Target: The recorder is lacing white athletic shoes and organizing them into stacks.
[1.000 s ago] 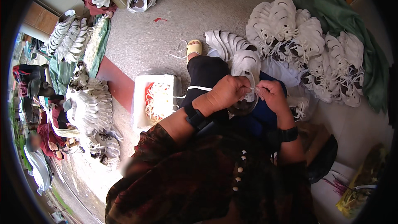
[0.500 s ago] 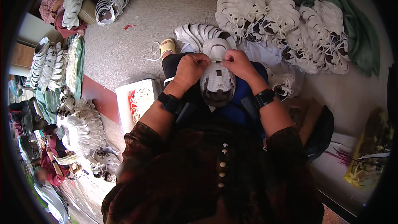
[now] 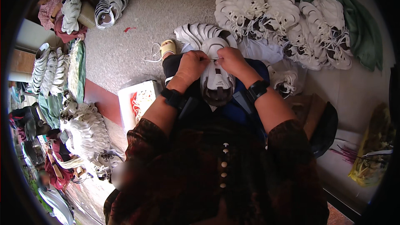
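Observation:
A white shoe upper (image 3: 216, 81) with a dark lining lies across my lap, its heel opening toward me. My left hand (image 3: 191, 63) is closed in a pinch at the left edge of its lacing area. Opposite it, my right hand (image 3: 231, 61) pinches at the right edge, the two sets of fingertips close together. A small dark bit shows between them, but what the fingers hold is too small to tell. Just beyond my hands, a fanned row of white shoe uppers (image 3: 191, 33) reaches away to the left.
To my left stands a white box (image 3: 126, 104) with pale laces (image 3: 145, 101) and something red. Laced uppers (image 3: 260, 6) are heaped at far right beside green cloth (image 3: 366, 37). More uppers (image 3: 85, 131) lie at left, near other people. A yellow sandal (image 3: 168, 46) shows on a foot.
My right hand has shifted slightly left and up over the shoe upper, and my left hand slightly left and up. Both stay pinched. The view has tilted a little.

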### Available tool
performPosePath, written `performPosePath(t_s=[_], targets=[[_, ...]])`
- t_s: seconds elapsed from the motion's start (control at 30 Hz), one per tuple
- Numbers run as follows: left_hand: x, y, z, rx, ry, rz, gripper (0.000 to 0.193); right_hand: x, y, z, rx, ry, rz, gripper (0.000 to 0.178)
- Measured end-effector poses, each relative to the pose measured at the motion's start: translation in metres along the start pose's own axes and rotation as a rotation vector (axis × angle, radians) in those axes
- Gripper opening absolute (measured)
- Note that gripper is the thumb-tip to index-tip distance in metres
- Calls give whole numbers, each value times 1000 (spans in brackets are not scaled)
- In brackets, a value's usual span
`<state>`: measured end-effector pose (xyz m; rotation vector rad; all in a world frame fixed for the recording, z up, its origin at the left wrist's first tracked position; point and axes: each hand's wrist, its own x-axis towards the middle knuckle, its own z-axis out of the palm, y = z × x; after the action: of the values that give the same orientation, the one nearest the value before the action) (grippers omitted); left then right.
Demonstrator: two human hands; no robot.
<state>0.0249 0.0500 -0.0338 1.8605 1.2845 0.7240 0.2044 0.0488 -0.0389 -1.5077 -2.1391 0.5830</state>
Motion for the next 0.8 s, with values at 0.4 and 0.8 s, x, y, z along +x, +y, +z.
performPosePath(t_s=[0.4, 0.8], targets=[[7, 5, 7, 301, 50, 61, 11, 3, 4, -5, 51, -84, 107, 20], [4, -3, 12, 11, 29, 81, 7, -7, -4, -8, 246, -16, 138, 21]])
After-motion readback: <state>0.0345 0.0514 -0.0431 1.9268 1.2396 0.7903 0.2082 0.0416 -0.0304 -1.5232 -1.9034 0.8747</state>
